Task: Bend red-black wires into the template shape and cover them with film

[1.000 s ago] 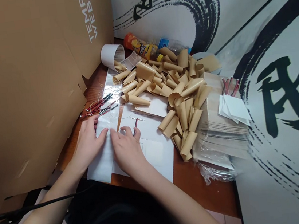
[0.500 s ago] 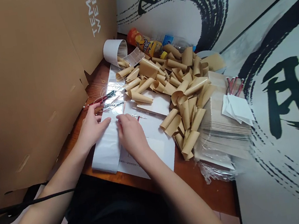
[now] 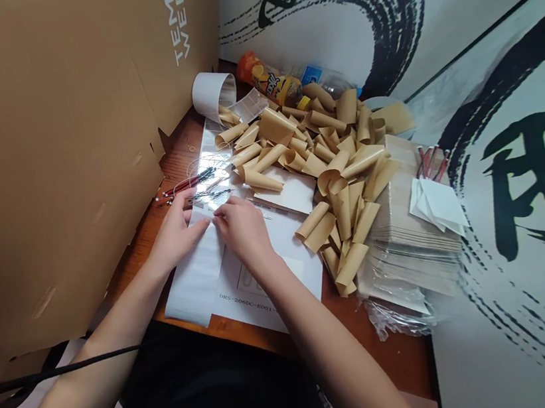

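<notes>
We have a glossy white plastic strip [image 3: 196, 287] under our hands: the left hand [image 3: 176, 233] lies open on it, fingers spread, and the right hand [image 3: 243, 228] curls closed at its edge, pinching something hidden. The strip looks light and limp, best taken by its edges. Thin red-and-black wires [image 3: 194, 186] lie just beyond the left fingertips, curled tan paper pieces [image 3: 259, 180] beyond the right hand, all on the brown wooden counter [image 3: 394, 362].

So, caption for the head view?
Left hand and right hand rest on a glossy white strip on a wooden desk, beside curled kraft paper pieces.
</notes>
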`<control>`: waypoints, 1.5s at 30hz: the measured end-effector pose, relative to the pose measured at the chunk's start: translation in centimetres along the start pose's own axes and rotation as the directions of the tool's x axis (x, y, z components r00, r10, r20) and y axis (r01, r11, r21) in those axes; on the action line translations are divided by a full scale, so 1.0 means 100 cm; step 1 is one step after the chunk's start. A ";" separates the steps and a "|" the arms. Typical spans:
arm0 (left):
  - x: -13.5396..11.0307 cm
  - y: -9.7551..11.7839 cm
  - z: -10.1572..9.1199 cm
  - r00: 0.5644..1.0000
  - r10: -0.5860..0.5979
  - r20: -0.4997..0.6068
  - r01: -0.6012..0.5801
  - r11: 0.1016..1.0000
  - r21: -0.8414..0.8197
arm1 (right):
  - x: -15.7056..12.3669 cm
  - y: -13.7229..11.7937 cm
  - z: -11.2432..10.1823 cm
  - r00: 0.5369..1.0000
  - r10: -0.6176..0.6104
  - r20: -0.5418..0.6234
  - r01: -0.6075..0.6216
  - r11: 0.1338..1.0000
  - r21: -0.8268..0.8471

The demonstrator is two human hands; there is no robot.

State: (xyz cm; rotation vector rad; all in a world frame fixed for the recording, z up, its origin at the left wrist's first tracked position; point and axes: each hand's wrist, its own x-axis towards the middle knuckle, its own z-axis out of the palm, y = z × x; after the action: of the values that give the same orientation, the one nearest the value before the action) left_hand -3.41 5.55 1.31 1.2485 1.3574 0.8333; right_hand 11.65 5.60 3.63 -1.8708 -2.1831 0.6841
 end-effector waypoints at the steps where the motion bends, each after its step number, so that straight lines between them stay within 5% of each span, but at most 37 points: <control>1: 0.000 -0.002 -0.001 1.000 0.018 -0.009 -0.018 1.000 0.021 | 0.001 -0.001 0.000 1.000 -0.006 0.000 0.006 1.000 -0.010; 10: 0.003 -0.008 -0.008 0.984 0.179 0.011 -0.174 0.940 0.295 | 0.012 0.002 -0.002 1.000 0.000 0.013 -0.002 0.991 0.132; 15: 0.001 0.003 -0.008 0.987 0.159 0.014 -0.148 0.879 0.453 | 0.016 0.002 -0.003 0.999 0.045 0.017 -0.048 0.976 0.213; 22: -0.003 0.009 -0.005 0.980 0.194 -0.040 -0.142 0.827 0.544 | 0.016 -0.002 0.001 0.999 0.011 -0.041 -0.004 0.985 0.172; 28: -0.008 0.004 -0.003 0.966 0.258 -0.003 -0.189 0.716 0.672 | 0.017 0.002 -0.001 0.982 0.058 -0.177 0.008 0.936 0.353; 35: -0.023 -0.003 0.003 0.887 0.454 -0.086 -0.181 0.512 0.839 | -0.049 0.027 0.004 0.898 -0.044 -0.438 0.148 0.967 0.206; 40: -0.037 -0.002 0.013 0.834 0.536 0.130 -0.471 0.568 0.675 | -0.109 0.040 0.031 0.823 -0.125 -0.554 0.152 0.988 0.003; 45: -0.043 -0.005 0.024 0.808 0.514 0.289 -0.581 0.609 0.541 | -0.118 0.041 0.044 0.790 -0.228 -0.569 0.178 0.974 -0.143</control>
State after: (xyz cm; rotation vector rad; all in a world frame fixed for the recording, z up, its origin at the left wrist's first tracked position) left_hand -1.63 0.90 1.37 2.2823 1.1915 0.7304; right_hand 15.63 -6.44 -0.27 -1.5599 -1.9628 -0.0394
